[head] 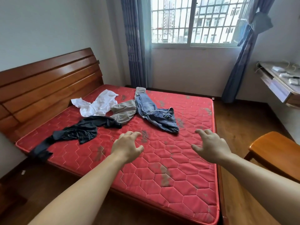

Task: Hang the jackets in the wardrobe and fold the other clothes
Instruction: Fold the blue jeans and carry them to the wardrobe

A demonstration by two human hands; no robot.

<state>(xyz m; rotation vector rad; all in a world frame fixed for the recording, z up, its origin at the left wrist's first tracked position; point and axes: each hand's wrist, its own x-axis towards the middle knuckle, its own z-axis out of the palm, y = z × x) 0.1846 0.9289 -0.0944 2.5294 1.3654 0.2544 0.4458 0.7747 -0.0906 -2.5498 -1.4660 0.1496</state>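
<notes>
Bedroom seen from the wearer's head, looking down over a bed. At far left, a wooden slatted headboard (48, 82) stands against the wall. A red quilted mattress (170, 176), marked with dark stains, carries four loose garments, all unfolded. Nearest the left edge lies a black garment (78, 133), one end trailing over the mattress side. Behind it, toward the headboard, a white shirt (97, 104) lies crumpled. Just right of the shirt, a khaki garment (124, 112) touches both the shirt and the black garment. A blue denim jacket (155, 114) lies partly over the khaki piece and extends toward the foot of the bed. Both bare forearms reach forward above the mattress. The left hand (128, 147) hovers with fingers loosely curled, holding nothing; the right hand (209, 146) hovers likewise, fingers spread and slightly bent, grasping nothing. The hands are well apart and clear of every garment. Behind the bed, blue curtains (136, 46) flank a barred window (194, 21). At right stand a wall-mounted shelf (276, 88) and a wooden chair (276, 153).
</notes>
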